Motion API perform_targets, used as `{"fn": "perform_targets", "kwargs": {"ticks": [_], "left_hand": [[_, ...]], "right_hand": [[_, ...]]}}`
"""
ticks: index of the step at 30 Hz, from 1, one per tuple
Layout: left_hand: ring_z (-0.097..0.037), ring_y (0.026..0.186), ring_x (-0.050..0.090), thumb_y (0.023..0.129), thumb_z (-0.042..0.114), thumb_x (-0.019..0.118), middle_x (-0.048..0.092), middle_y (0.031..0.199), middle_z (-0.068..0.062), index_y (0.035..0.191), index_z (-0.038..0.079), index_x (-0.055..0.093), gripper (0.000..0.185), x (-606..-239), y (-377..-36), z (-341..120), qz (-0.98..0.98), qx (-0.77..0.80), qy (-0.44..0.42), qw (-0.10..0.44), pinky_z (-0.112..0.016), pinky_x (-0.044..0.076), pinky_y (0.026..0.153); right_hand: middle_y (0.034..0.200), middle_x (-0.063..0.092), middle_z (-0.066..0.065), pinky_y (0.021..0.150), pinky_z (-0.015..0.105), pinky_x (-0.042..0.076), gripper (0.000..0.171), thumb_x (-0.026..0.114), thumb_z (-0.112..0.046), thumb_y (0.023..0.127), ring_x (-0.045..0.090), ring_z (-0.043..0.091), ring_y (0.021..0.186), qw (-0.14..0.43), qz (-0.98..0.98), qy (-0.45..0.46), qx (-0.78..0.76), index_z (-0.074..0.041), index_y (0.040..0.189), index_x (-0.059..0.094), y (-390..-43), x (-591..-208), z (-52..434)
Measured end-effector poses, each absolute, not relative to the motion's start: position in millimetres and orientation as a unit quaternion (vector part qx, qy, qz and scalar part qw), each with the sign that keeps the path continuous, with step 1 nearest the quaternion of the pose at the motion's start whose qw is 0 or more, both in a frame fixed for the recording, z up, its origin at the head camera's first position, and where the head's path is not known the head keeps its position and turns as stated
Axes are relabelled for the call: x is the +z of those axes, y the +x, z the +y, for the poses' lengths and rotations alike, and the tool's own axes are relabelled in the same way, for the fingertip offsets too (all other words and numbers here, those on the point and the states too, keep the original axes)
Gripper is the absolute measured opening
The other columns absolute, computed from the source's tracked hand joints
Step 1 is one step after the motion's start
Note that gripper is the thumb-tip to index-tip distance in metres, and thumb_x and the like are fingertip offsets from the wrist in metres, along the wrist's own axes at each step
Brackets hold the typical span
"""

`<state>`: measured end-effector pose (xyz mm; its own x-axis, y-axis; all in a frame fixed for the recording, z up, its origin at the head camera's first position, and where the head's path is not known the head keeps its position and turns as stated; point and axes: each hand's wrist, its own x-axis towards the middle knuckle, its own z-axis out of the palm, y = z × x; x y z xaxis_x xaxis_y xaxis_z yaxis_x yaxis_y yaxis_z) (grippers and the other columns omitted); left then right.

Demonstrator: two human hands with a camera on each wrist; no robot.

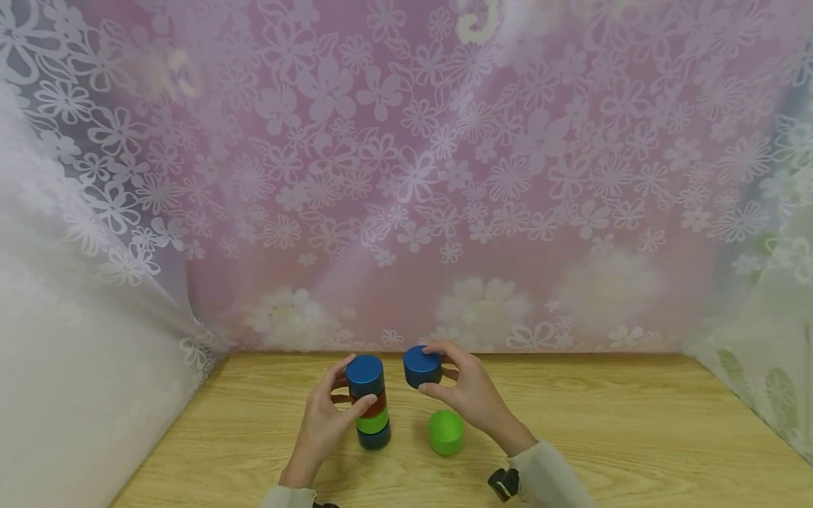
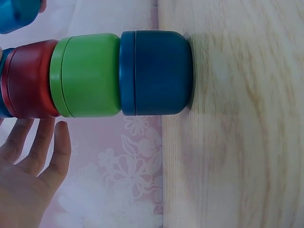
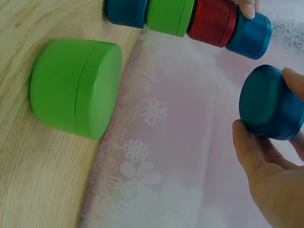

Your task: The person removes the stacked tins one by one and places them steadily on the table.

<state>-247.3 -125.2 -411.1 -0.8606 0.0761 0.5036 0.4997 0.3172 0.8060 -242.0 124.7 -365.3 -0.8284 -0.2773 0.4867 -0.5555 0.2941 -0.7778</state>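
A stack of small round lidded tins stands on the wooden table. From the bottom it runs dark blue tin point(image 2: 161, 73), green tin point(image 2: 88, 76), red tin point(image 2: 33, 78) and blue tin point(image 1: 365, 374). My left hand point(image 1: 324, 420) holds the stack near its top, thumb in front and fingers behind. Another blue tin point(image 1: 422, 368) is in the air just right of the stack top, apart from it. My right hand point(image 1: 476, 395) grips that tin between thumb and fingers. Below it, a separate green tin point(image 1: 446, 432) stands on the table.
The pale wooden table point(image 1: 603, 423) reaches back to a pink flowered curtain point(image 1: 406, 176). White cloth point(image 1: 76, 339) hangs along the left side, with more patterned cloth point(image 1: 762, 317) on the right. A dark wrist device point(image 1: 504, 484) sits by the right sleeve.
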Motion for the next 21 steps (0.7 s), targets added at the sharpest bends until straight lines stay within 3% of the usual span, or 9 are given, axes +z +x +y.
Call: {"fn": "perform_targets", "kwargs": {"ticks": [9,21], "left_hand": [[-0.032,0.106,0.064,0.087,0.009,0.082,0.063,0.125,-0.017,0.144,0.006,0.053,0.064,-410.6,-246.8,-125.9,-0.790,-0.554,-0.181,0.191,-0.040,0.059,0.080],[-0.034,0.104,0.064,0.086,0.007,0.082,0.064,0.122,-0.018,0.142,0.002,0.053,0.063,-408.6,-245.9,-126.5,-0.795,-0.548,-0.181,0.189,-0.051,0.058,0.080]], "right_hand": [[0.134,0.057,0.023,0.096,0.047,0.054,0.045,0.079,0.001,0.087,0.058,0.042,0.120,0.127,-0.795,0.259,0.534,0.002,0.128,0.060,-241.8,-367.5,130.3],[0.133,0.058,0.023,0.096,0.044,0.055,0.045,0.080,0.001,0.086,0.058,0.040,0.120,0.132,-0.803,0.245,0.526,0.001,0.127,0.060,-238.5,-372.0,141.3]]}}
